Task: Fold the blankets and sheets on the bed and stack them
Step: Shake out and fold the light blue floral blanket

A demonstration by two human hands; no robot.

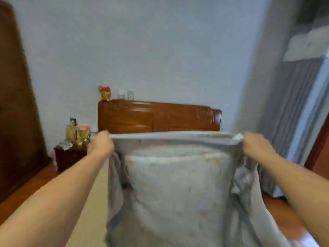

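Head view is smeared with motion blur, so fine detail is lost throughout. A pale grey blanket (178, 184) fills the lower middle, held up in front of the wooden headboard (158, 116) and hiding most of the bed below it; its print is too blurred to read, and its lower part runs off the bottom of the frame. The left hand (101, 145) grips the blanket's upper left corner with fingers curled round the cloth, and the right hand (256, 145) grips the upper right corner the same way — the top edge is pulled taut between them, just below the headboard's top rail. The fingertips of both hands are hidden behind the fabric. Loose folds hang down at each side under the hands.

On top of the headboard, at its left end, stands a red and yellow toy figure (104, 93), with two small pale objects beside it that cannot be made out. Left of the headboard sits a dark nightstand (69, 155) carrying cluttered items, none identifiable. Farther left, a dark wooden wardrobe (16, 104) is cut off by the frame edge. Right of the headboard hangs a grey striped curtain (288, 113). Wooden floor (26, 189) shows beside the bed on both sides — a strip of open room between the nightstand and the wardrobe.
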